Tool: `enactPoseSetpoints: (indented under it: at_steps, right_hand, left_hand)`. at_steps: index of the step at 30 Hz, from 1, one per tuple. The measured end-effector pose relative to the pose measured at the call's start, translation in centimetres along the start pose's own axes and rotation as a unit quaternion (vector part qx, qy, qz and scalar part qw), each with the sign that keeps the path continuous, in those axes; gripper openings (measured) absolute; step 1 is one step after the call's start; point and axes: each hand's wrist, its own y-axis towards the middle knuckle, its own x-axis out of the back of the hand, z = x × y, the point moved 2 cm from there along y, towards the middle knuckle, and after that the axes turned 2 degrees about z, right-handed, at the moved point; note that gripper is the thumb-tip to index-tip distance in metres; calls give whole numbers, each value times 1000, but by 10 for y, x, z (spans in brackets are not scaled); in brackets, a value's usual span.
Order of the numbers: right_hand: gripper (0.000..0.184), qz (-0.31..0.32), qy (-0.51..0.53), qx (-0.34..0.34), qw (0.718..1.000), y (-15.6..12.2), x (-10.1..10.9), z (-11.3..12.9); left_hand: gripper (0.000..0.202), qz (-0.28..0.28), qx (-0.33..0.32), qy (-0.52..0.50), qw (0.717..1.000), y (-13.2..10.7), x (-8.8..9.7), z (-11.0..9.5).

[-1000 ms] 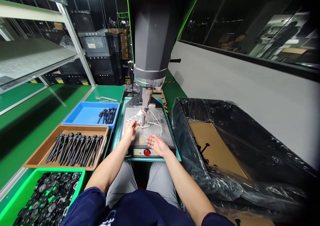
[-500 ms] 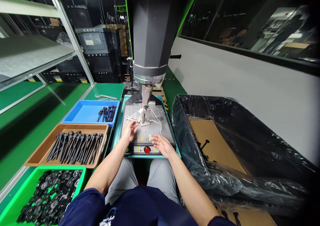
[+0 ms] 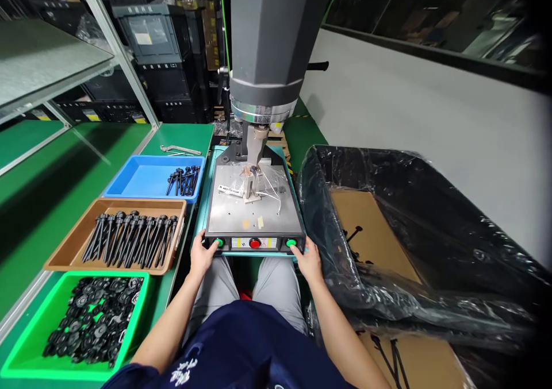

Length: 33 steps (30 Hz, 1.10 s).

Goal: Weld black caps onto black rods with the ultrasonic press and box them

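My left hand (image 3: 200, 257) grips the front left corner of the machine's control panel (image 3: 241, 243), its thumb on the left green button (image 3: 219, 242). On the front right corner, my right hand (image 3: 309, 261) does the same, thumb by the right green button (image 3: 291, 242). A red button (image 3: 255, 243) sits between them. On the steel plate (image 3: 267, 219) stands a small fixture with a part (image 3: 248, 185) under clear film, just below the horn (image 3: 255, 142) of the big grey press head (image 3: 269, 38).
To the left lie a blue tray (image 3: 142, 179) with a few black pins (image 3: 183, 180), a brown tray (image 3: 64, 257) of black rods (image 3: 129, 238) and a green bin (image 3: 23, 349) of black round parts. A bag-lined carton (image 3: 388, 170) stands on the right. A wrench (image 3: 179, 149) lies behind the blue tray.
Both hands have drawn back from the plate and fixture to the panel's front corners, thumbs now at the green buttons. The view has tipped downward.
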Motion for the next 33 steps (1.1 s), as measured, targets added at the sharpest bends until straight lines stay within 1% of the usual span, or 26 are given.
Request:
enactPoseSetpoints:
  at_steps: [3,6,10,13,17,21,24,26,28,30,31,32,33]
  right_hand:
    - [74,-21,-36,5,999,4,-8,4]
    - [74,-29,-49,20,998,6,-8,6]
    - [76,-41,-63,37,996,1,-9,4]
    - [79,-54,-71,34,995,-2,-13,2]
    - [83,-67,-79,40,994,-5,-15,2]
    - [84,-50,-77,57,994,-5,-13,3]
    - [84,-42,-75,51,995,-5,-11,2]
    - [84,-40,-77,44,995,-5,-11,1]
    - [83,-38,-79,41,995,-5,-12,-1]
    - [82,-35,-79,37,996,-5,-12,-3]
    - [82,-34,-79,34,996,-5,-12,-4]
    - [82,-32,-78,31,996,-5,-12,-4]
    - [82,-31,-78,28,996,-5,-12,-5]
  left_hand:
    - [57,-12,-10,22,1000,6,-3,0]
    - [56,-4,-43,43,998,10,-3,4]
    - [54,-21,-104,60,993,7,-6,15]
    - [56,-39,-127,67,989,4,-13,24]
    - [59,-53,-133,69,987,3,-20,31]
    - [58,-39,-129,61,989,3,-19,33]
    - [57,-28,-122,53,991,2,-18,33]
    - [57,-33,-118,52,991,-1,-17,30]
    - [56,-59,-121,55,989,-4,-15,20]
    - [54,-91,-138,52,985,-8,-13,3]
    - [52,-96,-151,42,983,-9,-13,-8]
    - [49,-89,-165,24,982,-10,-14,-20]
    - [45,-70,-177,-2,982,-10,-16,-33]
